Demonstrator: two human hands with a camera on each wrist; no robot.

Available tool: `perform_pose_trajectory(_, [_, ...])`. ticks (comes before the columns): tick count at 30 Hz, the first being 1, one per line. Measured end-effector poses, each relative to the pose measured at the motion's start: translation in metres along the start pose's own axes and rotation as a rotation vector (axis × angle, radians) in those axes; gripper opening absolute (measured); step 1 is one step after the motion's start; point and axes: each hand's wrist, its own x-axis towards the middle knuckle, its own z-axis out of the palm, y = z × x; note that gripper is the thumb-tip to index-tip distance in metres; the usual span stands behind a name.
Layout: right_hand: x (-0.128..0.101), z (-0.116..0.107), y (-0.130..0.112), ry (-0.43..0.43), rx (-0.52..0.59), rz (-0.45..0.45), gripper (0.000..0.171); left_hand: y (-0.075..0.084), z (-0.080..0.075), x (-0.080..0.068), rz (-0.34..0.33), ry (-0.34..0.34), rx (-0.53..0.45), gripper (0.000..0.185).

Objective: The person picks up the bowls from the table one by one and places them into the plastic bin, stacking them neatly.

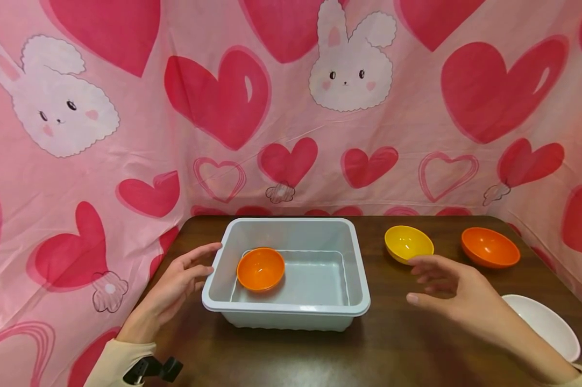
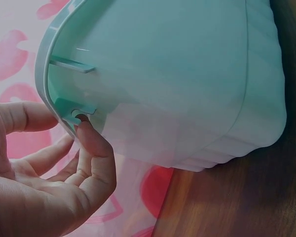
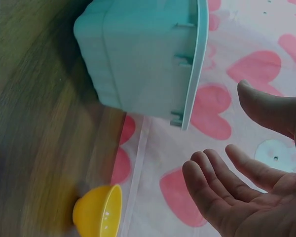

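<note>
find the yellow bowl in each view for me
Head: the yellow bowl stands on the table right of the grey tub, just beyond the right hand's fingertips.
Left wrist: not in it; only the tub wall and the left hand.
Right wrist: bottom left, on its side in the picture, below the tub.
Shared landmark: the tub.

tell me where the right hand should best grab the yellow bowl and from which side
Probably by the near rim, coming from above and the person's side. The yellow bowl sits upright and open on the table, just beyond the open right hand, so the thumb can go inside and the fingers outside the thin edge. Its rounded outer wall offers little else to pinch.
</note>
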Motion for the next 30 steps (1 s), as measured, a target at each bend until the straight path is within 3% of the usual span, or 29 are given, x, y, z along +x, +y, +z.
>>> perform_pose_trajectory(16, [-0.019,-0.031,0.029,0.056,0.026,0.076,0.061,-0.001,0.0,0.0,0.008,0.003,-0.007,0.06])
perform_pose_trajectory(26, [-0.032,-0.047,0.043,0.105,-0.06,0.11,0.061,-0.001,0.001,-0.001,0.009,0.006,-0.018,0.06])
perform_pose_trajectory(30, [-0.037,-0.053,0.05,0.103,-0.12,0.169,0.064,-0.001,0.001,-0.001,0.011,0.0,-0.021,0.06])
